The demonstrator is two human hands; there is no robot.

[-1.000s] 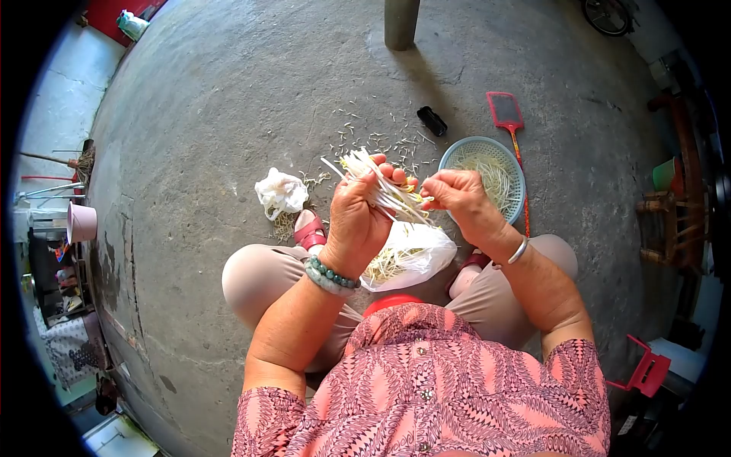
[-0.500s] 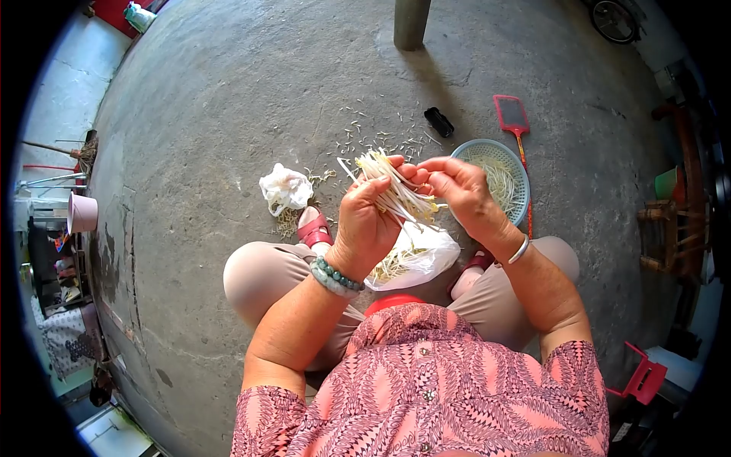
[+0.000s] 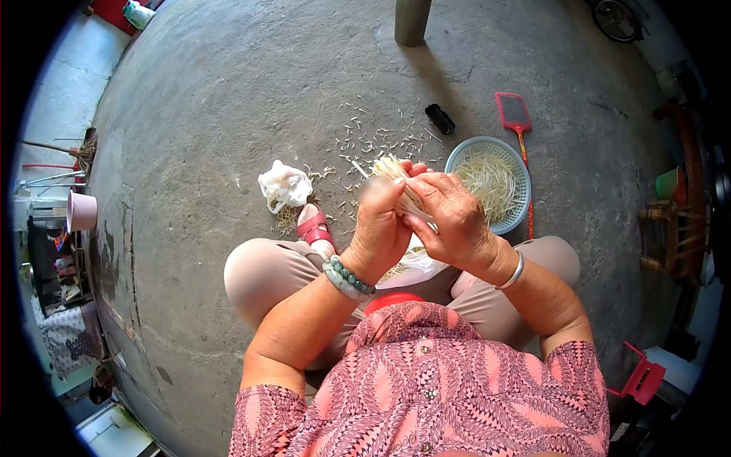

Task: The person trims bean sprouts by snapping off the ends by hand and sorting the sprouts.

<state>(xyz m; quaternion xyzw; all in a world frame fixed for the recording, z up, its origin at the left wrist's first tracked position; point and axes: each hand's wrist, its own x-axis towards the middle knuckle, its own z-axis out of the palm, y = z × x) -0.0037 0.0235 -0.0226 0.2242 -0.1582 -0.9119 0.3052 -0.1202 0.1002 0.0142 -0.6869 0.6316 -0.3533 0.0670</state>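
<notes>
A bunch of bean sprouts [image 3: 390, 167] is gripped in my left hand [image 3: 378, 228], pale stems poking out past the thumb. My right hand [image 3: 454, 219] is closed over the near side of the same bunch, its fingers meeting those of the left. Part of the bunch is hidden between the two hands. Below them, between my feet, lies an open clear plastic bag [image 3: 417, 271] with more sprouts, partly covered by my hands. Just beyond my right hand stands a round light-blue basket [image 3: 525, 179] holding a layer of sprouts [image 3: 487, 181].
Small sprout scraps [image 3: 364, 142] litter the concrete floor ahead. A crumpled white plastic bag [image 3: 284, 186] sits by my left foot. A black object [image 3: 439, 119] and a red fly swatter [image 3: 513, 112] lie beyond the basket. A post [image 3: 411, 23] rises farther off.
My right hand has moved in and down onto the bunch, from pinching at its edge to closing around it. My left hand has shifted slightly right and lower, covering more of the plastic bag.
</notes>
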